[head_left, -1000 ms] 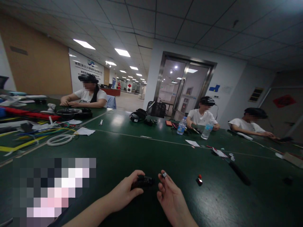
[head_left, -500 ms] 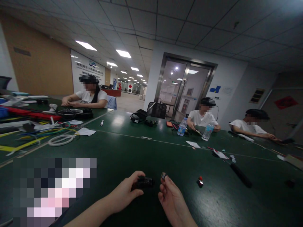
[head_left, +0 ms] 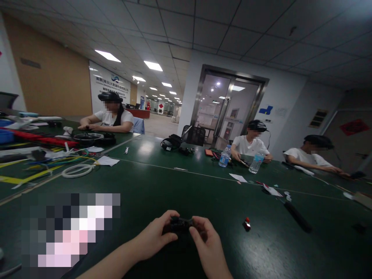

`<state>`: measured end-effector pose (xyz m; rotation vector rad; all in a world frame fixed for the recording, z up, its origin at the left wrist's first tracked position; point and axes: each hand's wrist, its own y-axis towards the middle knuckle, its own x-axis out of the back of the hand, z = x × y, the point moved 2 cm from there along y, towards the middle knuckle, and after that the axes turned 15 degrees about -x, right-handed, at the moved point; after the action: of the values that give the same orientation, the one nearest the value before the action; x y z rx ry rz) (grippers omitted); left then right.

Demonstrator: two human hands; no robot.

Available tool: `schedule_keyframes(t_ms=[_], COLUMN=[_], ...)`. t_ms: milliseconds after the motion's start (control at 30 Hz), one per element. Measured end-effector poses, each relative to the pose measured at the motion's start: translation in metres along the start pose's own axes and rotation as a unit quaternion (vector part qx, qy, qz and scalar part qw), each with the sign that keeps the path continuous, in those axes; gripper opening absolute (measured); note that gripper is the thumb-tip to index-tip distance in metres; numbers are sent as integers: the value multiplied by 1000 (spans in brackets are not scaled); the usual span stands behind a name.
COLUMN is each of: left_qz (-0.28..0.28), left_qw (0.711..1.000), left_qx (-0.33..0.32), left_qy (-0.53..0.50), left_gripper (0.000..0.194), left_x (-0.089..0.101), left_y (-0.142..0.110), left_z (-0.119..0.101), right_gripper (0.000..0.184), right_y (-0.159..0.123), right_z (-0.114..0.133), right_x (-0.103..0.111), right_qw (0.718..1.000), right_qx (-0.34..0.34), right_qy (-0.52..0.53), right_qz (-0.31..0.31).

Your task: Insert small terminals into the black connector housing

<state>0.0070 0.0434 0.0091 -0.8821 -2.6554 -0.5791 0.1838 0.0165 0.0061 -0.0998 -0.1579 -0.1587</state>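
Note:
A small black device (head_left: 180, 224) is held just above the dark green table (head_left: 151, 186). My left hand (head_left: 158, 234) is closed on its left end, thumb below and fingers above. My right hand (head_left: 207, 236) is at its right end, with thumb and forefinger pinched round a small dark block that my fingers now mostly hide. Whether the block sits inside the device or only against it, I cannot tell. To the right of my hands lies a small red and silver item (head_left: 247, 224).
A black-handled tool (head_left: 297, 217) lies at right. Two water bottles (head_left: 224, 157) stand farther back, near two seated people; a third person sits at far left. Cables, a white coil (head_left: 78, 171) and papers cover the left side. A blurred patch (head_left: 69, 232) hides the near left.
My right hand has moved left and turned inward, bringing the small dark block up to the device's right end. My left hand has kept its hold, almost still.

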Motion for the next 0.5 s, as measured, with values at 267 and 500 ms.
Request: schedule_keyframes(t_ms=[267,500], left_qz=[0,1], left_qw=[1000,999], left_qx=[-14,-28], left_qy=[-9,-32], left_gripper=[42,37], left_x=[-2,-3], left_y=[0,0], left_z=[6,5], right_gripper=[19,22], right_y=[-12,-14], right_z=[14,9], right_x=[-5,-10], right_qw=[996,988], right_qx=[58,89], right_qy=[-52,-113], right_qz=[47,55])
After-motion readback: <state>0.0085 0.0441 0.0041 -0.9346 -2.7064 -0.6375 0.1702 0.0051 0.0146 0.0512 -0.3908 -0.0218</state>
